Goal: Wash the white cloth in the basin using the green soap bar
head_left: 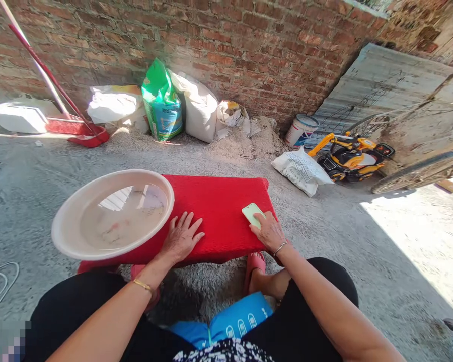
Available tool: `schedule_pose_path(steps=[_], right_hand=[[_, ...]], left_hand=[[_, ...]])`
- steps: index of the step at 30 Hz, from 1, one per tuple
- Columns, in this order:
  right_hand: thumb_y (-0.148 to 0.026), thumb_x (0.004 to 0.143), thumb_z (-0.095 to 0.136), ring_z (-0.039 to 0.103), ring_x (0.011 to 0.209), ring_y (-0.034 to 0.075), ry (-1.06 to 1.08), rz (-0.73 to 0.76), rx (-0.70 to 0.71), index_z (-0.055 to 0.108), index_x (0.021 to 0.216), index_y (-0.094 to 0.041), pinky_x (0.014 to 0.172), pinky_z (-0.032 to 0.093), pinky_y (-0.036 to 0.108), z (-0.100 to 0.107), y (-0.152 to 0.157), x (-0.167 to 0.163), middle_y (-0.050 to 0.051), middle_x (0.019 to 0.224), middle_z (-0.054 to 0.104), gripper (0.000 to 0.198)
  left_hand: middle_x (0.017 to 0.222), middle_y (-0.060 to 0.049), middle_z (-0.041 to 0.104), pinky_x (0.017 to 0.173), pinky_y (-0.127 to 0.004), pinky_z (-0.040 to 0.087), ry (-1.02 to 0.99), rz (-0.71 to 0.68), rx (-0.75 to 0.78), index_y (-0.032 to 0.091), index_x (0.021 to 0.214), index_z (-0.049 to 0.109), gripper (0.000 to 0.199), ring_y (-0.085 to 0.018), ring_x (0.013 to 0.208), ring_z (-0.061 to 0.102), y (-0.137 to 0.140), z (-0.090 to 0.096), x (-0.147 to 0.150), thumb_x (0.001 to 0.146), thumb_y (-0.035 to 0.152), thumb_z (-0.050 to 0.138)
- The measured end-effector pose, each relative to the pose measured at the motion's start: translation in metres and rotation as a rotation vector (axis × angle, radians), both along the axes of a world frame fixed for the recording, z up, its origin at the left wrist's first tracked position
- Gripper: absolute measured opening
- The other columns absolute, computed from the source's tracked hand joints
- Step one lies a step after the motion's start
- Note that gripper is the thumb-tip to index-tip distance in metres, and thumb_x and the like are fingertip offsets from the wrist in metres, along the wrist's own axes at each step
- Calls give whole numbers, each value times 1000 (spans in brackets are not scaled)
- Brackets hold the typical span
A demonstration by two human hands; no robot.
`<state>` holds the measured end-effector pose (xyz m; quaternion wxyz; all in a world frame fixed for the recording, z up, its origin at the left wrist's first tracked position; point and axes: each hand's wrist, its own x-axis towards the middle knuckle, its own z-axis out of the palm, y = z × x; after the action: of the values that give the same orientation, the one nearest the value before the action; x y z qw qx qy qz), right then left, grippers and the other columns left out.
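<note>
A low table with a red cloth cover [219, 203] stands in front of my knees. My left hand [181, 236] lies flat on the red cloth with its fingers spread, holding nothing. Close beside it, a wide pale basin [65, 229] of water covers the table's left end; some small pinkish bits show in the water. Near the right edge, my right hand [269, 230] has its fingers and thumb around a light green phone [251, 213]. The phone rests on or just above the cloth; I cannot tell which.
Along the brick wall [241, 55] stand a green-blue sack [164, 113], a white sack [200, 110], a paint bucket [301, 131] and a red dustpan [90, 142]. To the right are a yellow toy excavator [353, 156] and a bag [303, 170]. A blue packet [241, 317] lies between my legs.
</note>
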<state>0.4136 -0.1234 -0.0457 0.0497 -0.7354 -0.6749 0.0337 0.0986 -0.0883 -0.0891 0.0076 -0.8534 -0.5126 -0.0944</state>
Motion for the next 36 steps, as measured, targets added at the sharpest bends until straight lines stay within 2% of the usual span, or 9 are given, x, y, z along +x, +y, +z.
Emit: schedule_pose_path(steps=[3, 7, 11, 14, 20, 22, 28, 30, 36], right_hand=[[-47, 87, 54, 58, 84, 20, -35, -188, -68, 57, 124, -27, 71, 44, 32, 5, 4, 39, 9, 106, 52, 42], [-50, 85, 54, 58, 82, 21, 38, -450, 25, 59, 121, -23, 71, 44, 35, -2, 5, 70, 10, 103, 52, 45], [-48, 84, 55, 57, 83, 20, 174, -278, 136, 61, 117, -23, 74, 46, 33, -18, 9, 43, 8, 102, 52, 42], [-46, 85, 55, 57, 85, 20, 136, -153, 116, 62, 118, -25, 74, 46, 33, -23, 13, 27, 9, 108, 53, 40], [-45, 83, 57, 57, 87, 24, 13, -455, 101, 63, 119, -24, 73, 45, 37, -8, 19, 70, 12, 104, 53, 42], [-47, 83, 56, 56, 89, 24, 78, -449, 153, 64, 118, -23, 76, 46, 37, -9, 23, 70, 11, 104, 54, 43], [-43, 85, 55, 55, 98, 22, 207, 43, 211, 64, 118, -27, 76, 47, 33, -30, 39, 3, 9, 113, 53, 38], [-43, 85, 54, 55, 96, 23, 168, 111, 199, 64, 118, -29, 74, 48, 33, -33, 40, -4, 9, 113, 53, 37], [-61, 77, 47, 56, 85, 32, 114, -154, 220, 69, 109, -25, 72, 45, 48, -49, 42, 80, 13, 88, 57, 53]], left_hand=[[145, -15, 47, 109, -54, 28, 7, -4, 10, 25, 133, 57, 48, -34, 136, 38, -1, 0, -1, 92, 47, 44], [144, -14, 48, 109, -53, 28, 13, -8, 16, 26, 133, 57, 47, -33, 136, 39, -2, 0, -1, 92, 46, 45], [143, -14, 49, 108, -55, 30, 23, 10, -8, 26, 131, 59, 46, -35, 135, 40, -1, 3, 2, 91, 46, 48], [140, -14, 52, 107, -54, 32, -2, 41, -29, 25, 129, 60, 45, -34, 133, 42, 2, 6, 4, 92, 45, 47], [141, -15, 50, 110, -53, 30, -24, 59, -35, 21, 132, 57, 48, -32, 135, 40, 11, 5, 3, 92, 45, 45], [142, -16, 49, 110, -54, 29, -16, 69, -35, 21, 133, 56, 49, -33, 135, 40, 11, 3, 4, 92, 45, 46], [146, -16, 45, 110, -60, 26, 6, 79, -40, 25, 135, 55, 50, -34, 137, 37, 7, 0, 13, 92, 49, 45], [146, -15, 45, 111, -60, 24, -2, 91, -54, 26, 135, 55, 50, -34, 138, 36, 6, 0, 15, 91, 50, 45], [149, -15, 41, 113, -60, 22, -60, 90, -91, 27, 137, 52, 57, -33, 140, 32, 0, -4, 18, 90, 58, 41]])
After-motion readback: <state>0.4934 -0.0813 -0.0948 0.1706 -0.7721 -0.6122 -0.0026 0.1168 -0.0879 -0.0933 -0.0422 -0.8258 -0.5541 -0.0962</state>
